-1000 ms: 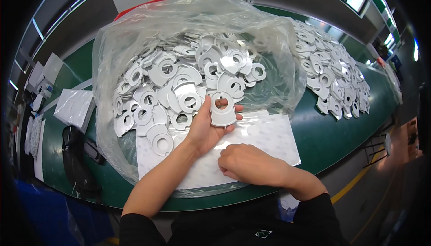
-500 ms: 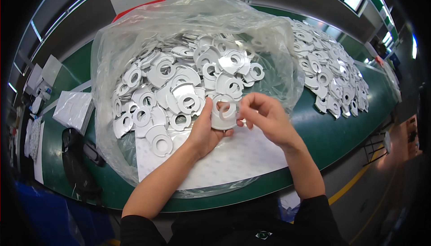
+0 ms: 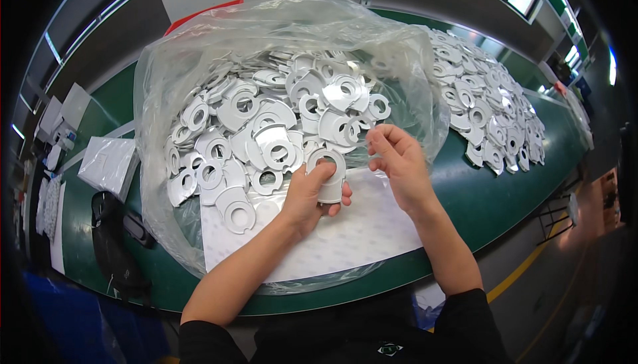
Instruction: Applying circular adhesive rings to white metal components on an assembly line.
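My left hand (image 3: 308,194) is closed on a white flat plate (image 3: 330,192) with a large round hole, its thumb lying over the hole's edge. To the right and slightly higher, my right hand (image 3: 401,161) pinches what looks like a thin pale ring (image 3: 359,125) at its fingertips; its far part overlaps the pile, so its outline is hard to make out. Behind both hands, a heap of similar white plates (image 3: 274,143) lies in a large clear plastic bag (image 3: 179,55). A white sheet (image 3: 359,231) lies below my hands.
Another heap of white plates (image 3: 488,108) covers the right part of the green table (image 3: 452,191). On the left are a wrapped white package (image 3: 109,165), a black pouch (image 3: 114,244) and a small dark object (image 3: 138,229). The table's curved front edge runs close to me.
My right hand has moved up and right, away from the plate, with the thin ring at its fingertips. My left hand has lowered slightly, its thumb now across the plate's hole.
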`<action>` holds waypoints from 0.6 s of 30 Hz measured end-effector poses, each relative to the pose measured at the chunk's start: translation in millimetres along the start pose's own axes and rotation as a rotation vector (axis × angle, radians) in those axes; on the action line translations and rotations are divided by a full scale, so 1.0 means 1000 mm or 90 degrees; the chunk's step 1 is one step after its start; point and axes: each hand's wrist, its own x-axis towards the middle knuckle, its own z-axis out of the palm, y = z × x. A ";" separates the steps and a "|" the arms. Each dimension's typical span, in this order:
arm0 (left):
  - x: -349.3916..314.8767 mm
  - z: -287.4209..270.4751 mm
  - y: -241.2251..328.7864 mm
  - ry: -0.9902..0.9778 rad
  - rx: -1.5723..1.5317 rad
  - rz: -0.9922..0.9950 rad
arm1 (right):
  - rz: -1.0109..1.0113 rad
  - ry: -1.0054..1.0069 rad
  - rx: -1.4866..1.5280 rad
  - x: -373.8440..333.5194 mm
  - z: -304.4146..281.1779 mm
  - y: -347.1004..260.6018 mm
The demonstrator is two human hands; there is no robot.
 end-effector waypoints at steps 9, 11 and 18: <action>0.004 0.002 0.000 -0.035 -0.232 0.004 | 0.030 -0.030 -0.070 0.001 0.006 0.015; 0.004 0.002 -0.001 -0.039 -0.233 0.008 | 0.025 -0.045 -0.078 0.000 0.010 0.019; 0.007 0.004 -0.002 -0.048 -0.212 0.015 | 0.078 -0.083 -0.054 -0.001 0.010 0.025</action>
